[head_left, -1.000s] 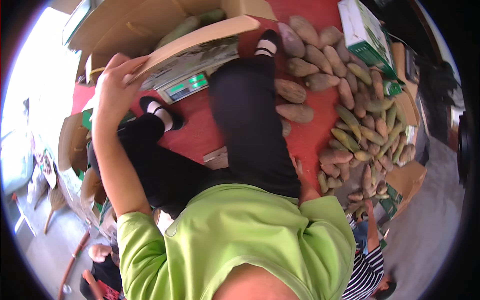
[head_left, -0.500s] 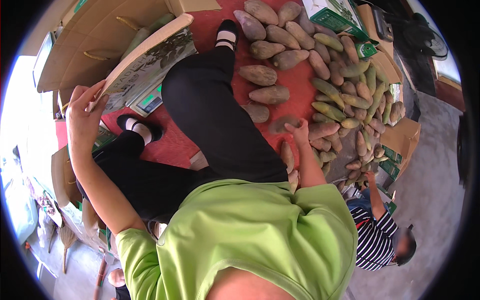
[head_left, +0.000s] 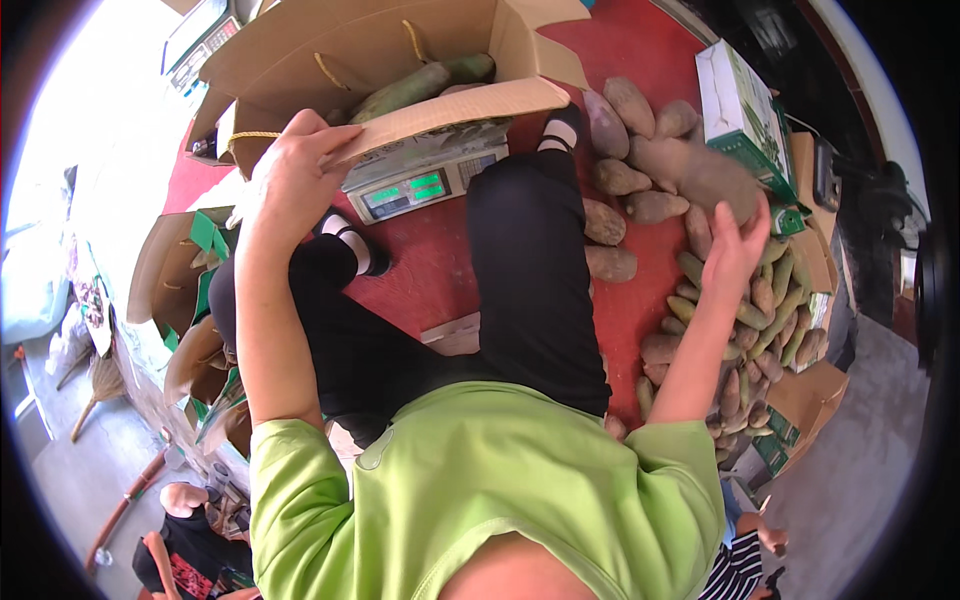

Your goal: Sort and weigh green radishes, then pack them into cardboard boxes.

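Observation:
My left hand (head_left: pixel 300 165) is closed on the near flap of an open cardboard box (head_left: pixel 350 50), fingers curled over its edge. Long green radishes (head_left: pixel 410 90) lie inside, partly hidden by that flap. Below the flap shows a digital scale (head_left: pixel 425 190) with a lit green display. On the right, my right hand (head_left: pixel 738 240) grips a brownish radish (head_left: pixel 700 175), smeared by motion. Beneath and around it, loose brown radishes (head_left: pixel 655 207) lie on the red mat (head_left: pixel 440 270).
A heap of green and brown radishes (head_left: pixel 780 300) spreads at right beside a green-and-white carton (head_left: pixel 745 110). More open boxes (head_left: pixel 165 270) stand at left. One person (head_left: pixel 195 550) is at the lower left; another's striped clothing (head_left: pixel 735 570) shows at the lower right.
The view has shifted, bringing the box and scale more fully into sight. My right hand has moved away from my body, toward the far radishes. The left hand keeps hold of the flap.

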Demonstrator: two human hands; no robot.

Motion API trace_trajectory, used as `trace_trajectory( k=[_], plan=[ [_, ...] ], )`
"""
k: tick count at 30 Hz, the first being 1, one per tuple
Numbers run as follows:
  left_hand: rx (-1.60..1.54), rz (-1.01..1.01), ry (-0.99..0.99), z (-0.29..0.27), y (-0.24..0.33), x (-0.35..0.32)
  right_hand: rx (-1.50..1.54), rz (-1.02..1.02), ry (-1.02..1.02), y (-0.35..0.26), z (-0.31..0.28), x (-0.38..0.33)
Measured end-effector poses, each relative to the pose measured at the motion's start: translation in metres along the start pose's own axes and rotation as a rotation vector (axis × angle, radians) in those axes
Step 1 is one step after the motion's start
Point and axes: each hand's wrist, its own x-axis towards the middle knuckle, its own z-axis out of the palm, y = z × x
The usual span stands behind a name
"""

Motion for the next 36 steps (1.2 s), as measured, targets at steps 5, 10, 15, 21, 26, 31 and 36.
trace_trajectory(
  k=[5, 10, 15, 21, 26, 31, 36],
  plan=[
    [-0.018, 0.0, 0.004, -0.003, -0.001, 0.001, 0.227, -0.233, -0.256, -0.062, 0.118, 0.033],
    [-0.036, 0.01, 0.026, -0.003, -0.007, -0.001, 0.416, 0.013, -0.576, -0.077, 0.234, 0.021],
    [-0.008, 0.014, 0.027, -0.001, -0.007, 0.002, -0.031, -0.088, -0.772, -0.036, 0.24, 0.042],
    [-0.005, 0.046, 0.084, -0.004, -0.011, 0.001, -0.071, -0.044, -0.438, -0.023, 0.2, 0.03],
    [-0.023, 0.065, 0.105, -0.005, -0.013, 0.0, -0.187, 0.002, -0.464, -0.017, 0.175, 0.033],
    [-0.021, 0.068, 0.124, -0.003, -0.015, -0.001, -0.383, 0.034, -0.552, -0.014, 0.161, 0.038],
    [-0.058, 0.051, 0.116, -0.006, -0.014, -0.001, -0.435, 0.072, -0.567, -0.007, 0.153, 0.045]
  ],
)
